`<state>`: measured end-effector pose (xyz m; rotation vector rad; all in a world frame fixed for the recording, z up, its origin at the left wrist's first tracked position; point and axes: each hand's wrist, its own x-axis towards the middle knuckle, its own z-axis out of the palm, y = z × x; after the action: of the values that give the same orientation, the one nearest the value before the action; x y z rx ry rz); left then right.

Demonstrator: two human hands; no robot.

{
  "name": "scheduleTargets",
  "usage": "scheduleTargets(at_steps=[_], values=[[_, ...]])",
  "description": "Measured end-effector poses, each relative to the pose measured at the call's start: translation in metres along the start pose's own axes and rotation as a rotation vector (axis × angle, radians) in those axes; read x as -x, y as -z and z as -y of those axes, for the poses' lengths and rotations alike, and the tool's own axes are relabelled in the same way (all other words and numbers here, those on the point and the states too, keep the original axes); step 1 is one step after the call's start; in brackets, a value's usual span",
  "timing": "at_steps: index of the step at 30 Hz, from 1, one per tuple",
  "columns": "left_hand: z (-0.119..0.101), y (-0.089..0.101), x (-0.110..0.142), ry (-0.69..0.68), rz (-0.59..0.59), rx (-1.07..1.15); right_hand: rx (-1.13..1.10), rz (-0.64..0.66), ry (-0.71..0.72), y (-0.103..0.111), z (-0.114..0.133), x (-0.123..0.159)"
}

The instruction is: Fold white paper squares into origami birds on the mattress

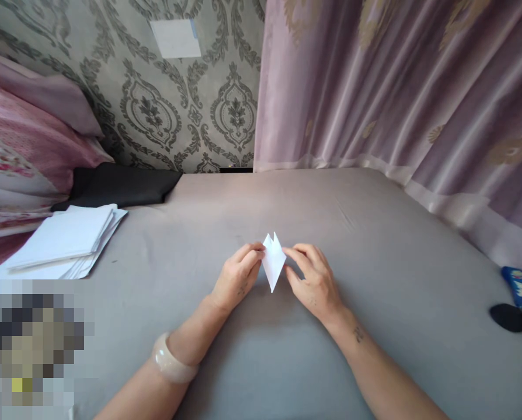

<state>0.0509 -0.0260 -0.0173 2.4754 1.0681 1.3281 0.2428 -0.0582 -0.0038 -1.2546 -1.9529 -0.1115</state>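
Observation:
A small white folded paper (273, 263), diamond-shaped with two upright points at its far end, is held above the middle of the grey sheet (261, 373). My left hand (242, 271) pinches its left corner between thumb and fingers. On the other side, my right hand (314, 280) has its thumb and forefinger apart at the paper's right corner. The forefinger tip seems to touch the edge, but the hand does not grip it. A pale bangle (171, 363) circles my left forearm.
White paper sheets (63, 236) are stacked at the left, before a black folded item (125, 184). A blue packet (518, 289) and a dark round object (508, 318) lie at the right edge. Pink curtains (352, 87) and patterned wallpaper (191, 111) stand behind. The lower left corner is pixelated.

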Motion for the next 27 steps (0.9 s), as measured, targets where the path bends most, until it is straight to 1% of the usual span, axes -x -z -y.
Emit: scheduleTargets(at_steps=[3,6,10,12,16,18,20,24,27], values=[[0.001,-0.003,0.003,0.003,0.062,-0.036,0.065,0.051,0.047,-0.003,0.003,0.002],[0.002,-0.005,0.004,0.017,0.177,-0.069,0.121,0.133,0.046,-0.005,0.005,0.003],[0.003,-0.004,0.002,0.003,0.398,-0.107,0.133,0.319,0.006,-0.005,0.002,0.008],[0.002,-0.002,0.001,0.004,0.451,-0.114,0.079,0.402,-0.041,-0.004,-0.001,0.010],[-0.003,0.002,-0.002,0.070,0.480,-0.114,-0.048,0.452,-0.156,-0.002,-0.006,0.011],[-0.004,0.003,-0.002,0.102,0.467,-0.085,-0.110,0.468,-0.223,-0.001,-0.008,0.009],[-0.002,0.002,-0.002,0.138,0.428,-0.037,-0.178,0.485,-0.303,0.000,-0.009,0.005],[0.004,0.000,-0.002,0.304,0.369,0.014,-0.288,0.538,-0.433,0.001,-0.014,-0.003],[0.005,-0.001,-0.004,0.390,0.379,0.021,-0.311,0.571,-0.505,0.001,-0.019,-0.008]])
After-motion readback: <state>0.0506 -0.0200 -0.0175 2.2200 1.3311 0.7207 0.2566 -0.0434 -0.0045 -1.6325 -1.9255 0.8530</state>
